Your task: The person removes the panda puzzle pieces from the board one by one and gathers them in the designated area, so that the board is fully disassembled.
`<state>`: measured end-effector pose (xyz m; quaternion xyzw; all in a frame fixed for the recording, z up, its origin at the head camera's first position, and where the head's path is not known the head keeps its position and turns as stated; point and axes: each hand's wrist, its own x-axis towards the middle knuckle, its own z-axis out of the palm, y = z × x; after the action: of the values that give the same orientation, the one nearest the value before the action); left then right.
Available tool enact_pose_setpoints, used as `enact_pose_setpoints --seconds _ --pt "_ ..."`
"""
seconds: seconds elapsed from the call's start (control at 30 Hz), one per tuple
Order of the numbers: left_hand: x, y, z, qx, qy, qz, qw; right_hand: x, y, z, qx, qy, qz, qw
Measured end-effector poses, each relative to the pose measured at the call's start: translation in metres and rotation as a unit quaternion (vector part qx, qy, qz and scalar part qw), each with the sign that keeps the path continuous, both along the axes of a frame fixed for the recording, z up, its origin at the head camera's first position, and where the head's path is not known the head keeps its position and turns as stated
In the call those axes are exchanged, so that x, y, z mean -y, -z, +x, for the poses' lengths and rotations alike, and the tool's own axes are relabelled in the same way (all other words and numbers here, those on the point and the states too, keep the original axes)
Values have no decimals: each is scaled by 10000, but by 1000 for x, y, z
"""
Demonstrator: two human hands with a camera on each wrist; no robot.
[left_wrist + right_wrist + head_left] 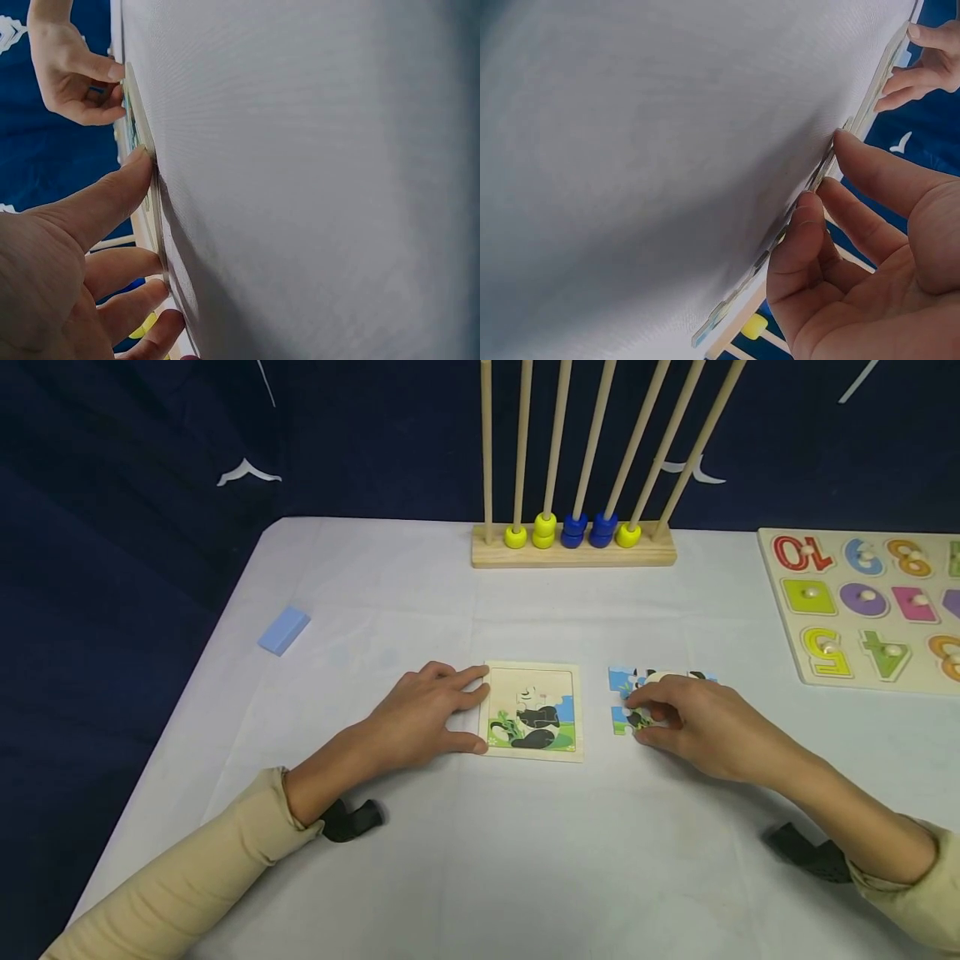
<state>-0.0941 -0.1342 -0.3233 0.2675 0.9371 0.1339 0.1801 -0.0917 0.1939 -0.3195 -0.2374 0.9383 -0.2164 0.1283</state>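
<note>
So the right hand [708,727] has its thumb and fingertips curled in on a puzzle piece [632,720] at the left end of the loose pieces [621,678]. Looks like a pinch to me, can't tell if it's off the cloth. Left hand [423,714] is spread, thumb and fingers apart, fingertips against the left edge of the puzzle tray [555,683], probably steadying it. The tray lies flat on the table [480,860] between the hands, panda pieces [538,718] filling the near side and partway up, far strip bare. I'd call this the picking-a-piece step, puzzle maybe half in. Next move calls for a short carry left, then turning the piece to match a gap. Farther out: bead rack [573,557] at the far side, number board [851,631] far right, blue block [284,631] off left
</note>
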Motion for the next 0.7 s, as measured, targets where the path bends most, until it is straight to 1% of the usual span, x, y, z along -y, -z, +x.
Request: enact_pose_setpoints --seconds 0.4,0.7 --pt "-1 1 -1 67 -63 -43 9999 0 0 0 7 -17 -119 9999" --pt "0 0 -2 40 24 -89 9999 1 -1 1 -56 -42 -83 9999"
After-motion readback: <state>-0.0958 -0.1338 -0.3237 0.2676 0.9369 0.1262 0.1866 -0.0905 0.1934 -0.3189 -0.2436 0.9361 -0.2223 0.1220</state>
